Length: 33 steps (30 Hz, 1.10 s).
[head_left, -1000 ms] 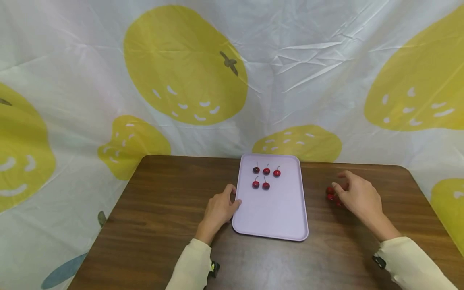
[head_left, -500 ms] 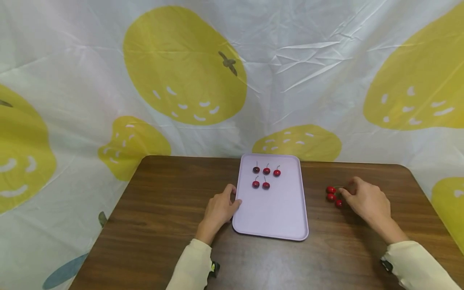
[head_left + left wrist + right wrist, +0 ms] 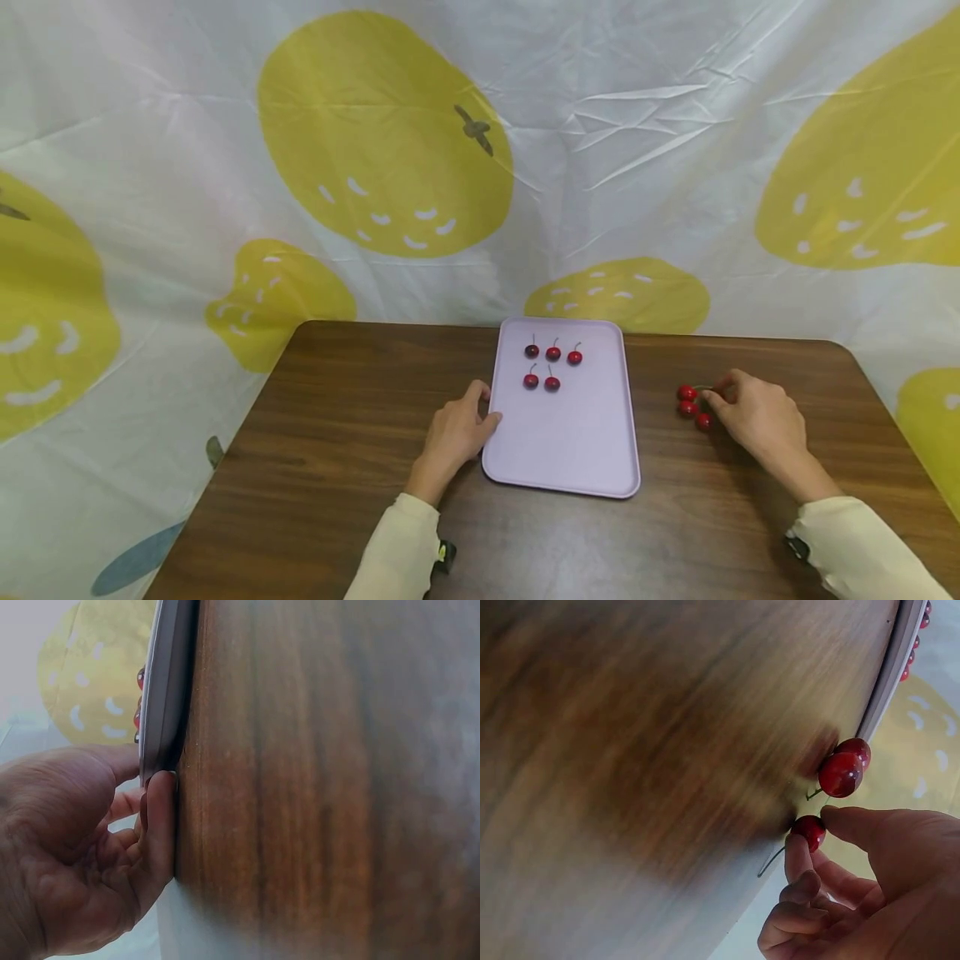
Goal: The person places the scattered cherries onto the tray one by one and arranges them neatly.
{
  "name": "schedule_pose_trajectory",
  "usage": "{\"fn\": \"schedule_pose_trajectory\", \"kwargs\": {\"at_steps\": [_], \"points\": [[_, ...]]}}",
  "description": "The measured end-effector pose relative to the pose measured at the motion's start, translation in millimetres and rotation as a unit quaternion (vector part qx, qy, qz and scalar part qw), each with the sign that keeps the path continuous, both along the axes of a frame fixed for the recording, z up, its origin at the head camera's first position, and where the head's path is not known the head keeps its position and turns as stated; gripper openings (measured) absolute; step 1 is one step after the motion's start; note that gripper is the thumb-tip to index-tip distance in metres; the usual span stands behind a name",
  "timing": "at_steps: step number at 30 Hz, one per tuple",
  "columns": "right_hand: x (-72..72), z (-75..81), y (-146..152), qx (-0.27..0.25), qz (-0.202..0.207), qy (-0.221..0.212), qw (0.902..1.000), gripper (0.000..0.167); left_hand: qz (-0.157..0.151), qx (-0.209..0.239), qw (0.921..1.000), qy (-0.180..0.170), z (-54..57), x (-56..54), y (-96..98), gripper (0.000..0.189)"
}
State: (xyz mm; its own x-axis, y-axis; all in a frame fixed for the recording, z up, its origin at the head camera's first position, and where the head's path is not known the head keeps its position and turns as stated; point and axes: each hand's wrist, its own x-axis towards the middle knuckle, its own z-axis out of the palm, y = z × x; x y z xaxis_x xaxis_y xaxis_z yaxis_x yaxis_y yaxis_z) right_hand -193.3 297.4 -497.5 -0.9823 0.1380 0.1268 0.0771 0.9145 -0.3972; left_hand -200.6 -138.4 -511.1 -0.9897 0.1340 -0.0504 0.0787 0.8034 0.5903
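Note:
My left hand (image 3: 453,429) grips the left edge of a pale lilac tray (image 3: 585,450); in the left wrist view, the tray's side (image 3: 166,682) meets the thumb and a fingertip. Five stemmed red cherries lie on it in two rows, one being the front-row cherry (image 3: 552,384). On the right, my right hand (image 3: 761,421) is low over the table, beside three loose cherries (image 3: 687,408). The right wrist view has a cherry (image 3: 808,829) between thumb and fingers, its stem sticking out; my hand hides it in the head view. Two other cherries (image 3: 841,776) sit close by.
The brown wooden table (image 3: 337,417) has its far edge against a white hanging sheet (image 3: 637,167) printed with yellow fruit. Bare wood lies between the tray and the loose cherries. Pale sleeves and dark wrist bands come in from the front.
My right hand has shifted slightly right, uncovering the three loose cherries, and has hardly moved over the last half second. The left hand and the tray stay put.

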Motion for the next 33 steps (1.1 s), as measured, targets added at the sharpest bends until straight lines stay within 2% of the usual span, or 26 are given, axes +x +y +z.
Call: {"fn": "schedule_pose_trajectory", "kwargs": {"at_steps": [9,19,29,33], "points": [[0.6,2.6,0.2,0.002,0.001,0.002,1.0000,0.025,0.000,0.000,1.0000,-0.002,-2.0,-0.8,-0.7,0.035],[0.1,7.1,-1.3,0.013,0.009,0.027,0.9995,0.021,-0.001,0.002,1.0000,-0.004,-3.1,-1.6,-1.2,0.035],[-0.6,7.1,-10.2,0.014,0.013,0.082,0.9964,0.017,-0.005,0.001,1.0000,0.001,-3.3,-1.5,-1.2,0.036],[-2.3,8.0,-18.0,0.008,0.022,0.086,0.9960,0.019,-0.004,0.003,1.0000,-0.002,-3.1,-1.2,-1.1,0.036]]}}
